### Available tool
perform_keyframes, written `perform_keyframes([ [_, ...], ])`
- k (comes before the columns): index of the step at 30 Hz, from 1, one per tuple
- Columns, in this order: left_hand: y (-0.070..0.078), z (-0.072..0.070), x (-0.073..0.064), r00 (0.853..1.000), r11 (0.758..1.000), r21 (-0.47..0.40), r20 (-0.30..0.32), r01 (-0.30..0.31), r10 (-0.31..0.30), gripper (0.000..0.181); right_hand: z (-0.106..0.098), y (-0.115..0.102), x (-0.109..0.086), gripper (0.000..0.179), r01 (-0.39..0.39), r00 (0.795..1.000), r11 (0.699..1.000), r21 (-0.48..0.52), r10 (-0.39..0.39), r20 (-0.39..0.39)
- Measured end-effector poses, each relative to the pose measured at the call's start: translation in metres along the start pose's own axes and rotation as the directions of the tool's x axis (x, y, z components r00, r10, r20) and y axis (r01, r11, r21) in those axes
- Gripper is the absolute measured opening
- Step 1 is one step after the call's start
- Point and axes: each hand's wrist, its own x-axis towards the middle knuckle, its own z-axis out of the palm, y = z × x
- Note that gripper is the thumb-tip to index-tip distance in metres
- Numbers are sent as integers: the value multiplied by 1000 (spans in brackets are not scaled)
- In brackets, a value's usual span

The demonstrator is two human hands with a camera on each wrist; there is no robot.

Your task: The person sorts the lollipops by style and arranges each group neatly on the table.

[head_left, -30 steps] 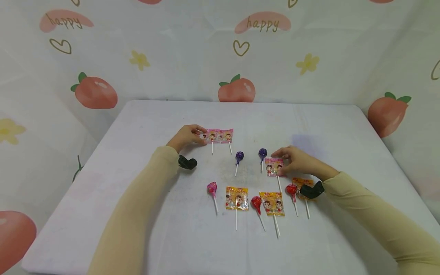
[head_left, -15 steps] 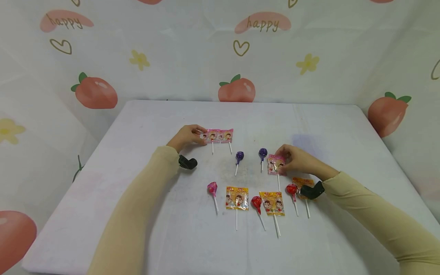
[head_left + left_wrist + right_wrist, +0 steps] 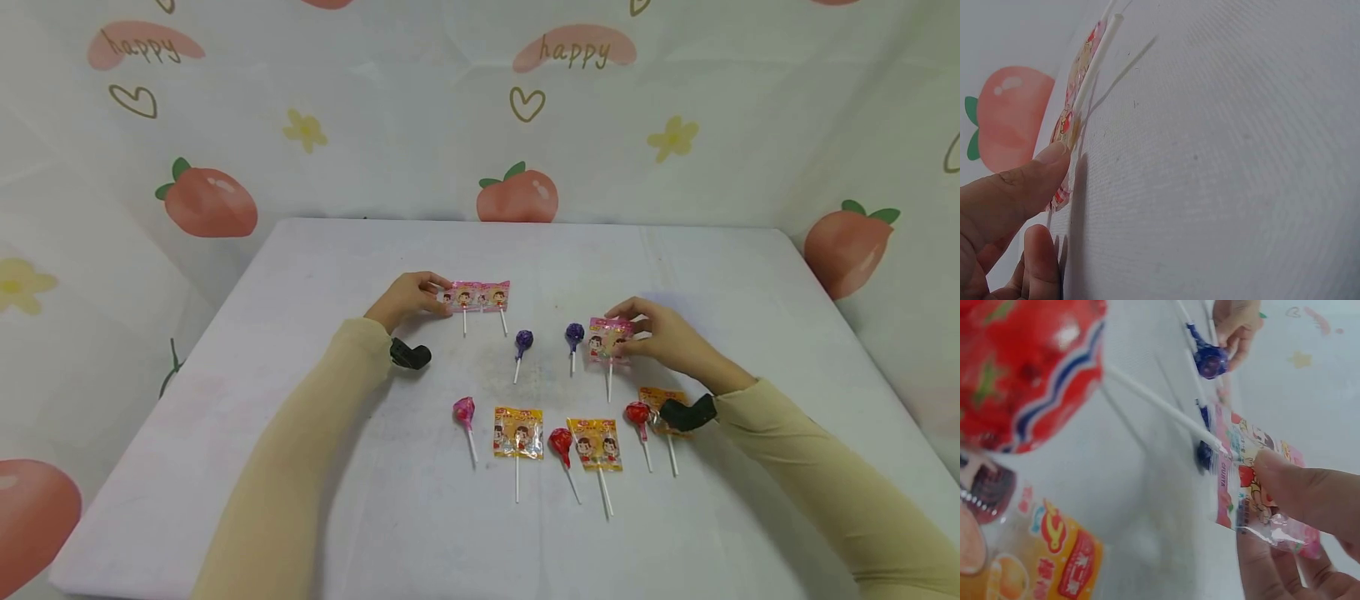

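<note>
Both hands are at work over a white counter: the left hand pinches the left edge of a pink-wrapped lollipop, thumb on the wrapper, its grip narrow on the packet, while a second pink packet lies side by side with it to the right. Across the counter, the right hand holds a third pink packet in a narrow thumb-and-finger grip, white stick angled toward the person; whether the packet touches the counter cannot be told. Just left of it lies a purple lollipop, with another purple lollipop farther left, between the hands. Nearer the person, a row runs left to right: a round pink lollipop, a yellow packet, a red lollipop, a second yellow packet, another red lollipop and a third yellow packet, partly hidden behind a black wrist device at the right sleeve. Behind hangs a white backdrop printed with peaches, flowers, hearts and the word "happy."
</note>
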Motion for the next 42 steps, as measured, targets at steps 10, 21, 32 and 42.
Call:
perform_keyframes([
  [10, 0, 1, 0, 1000, 1000, -7, 5, 14, -14, 50, -6, -1, -7, 42, 61, 994, 998, 21, -59, -91],
  [21, 2, 2, -1, 1000, 1000, -3, 3, 16, -16, 50, -18, -24, -20, 36, 158, 961, 984, 88, -132, -244],
  [32, 0, 1, -1, 1000, 1000, 28, 11, -9, 8, 50, -30, -54, -14, 36, 272, 921, 942, 199, -194, -338],
  [42, 0, 0, -2, 1000, 999, 48, 6, -22, 21, 50, -34, -85, 16, 39, 318, 894, 908, 273, -191, -404],
])
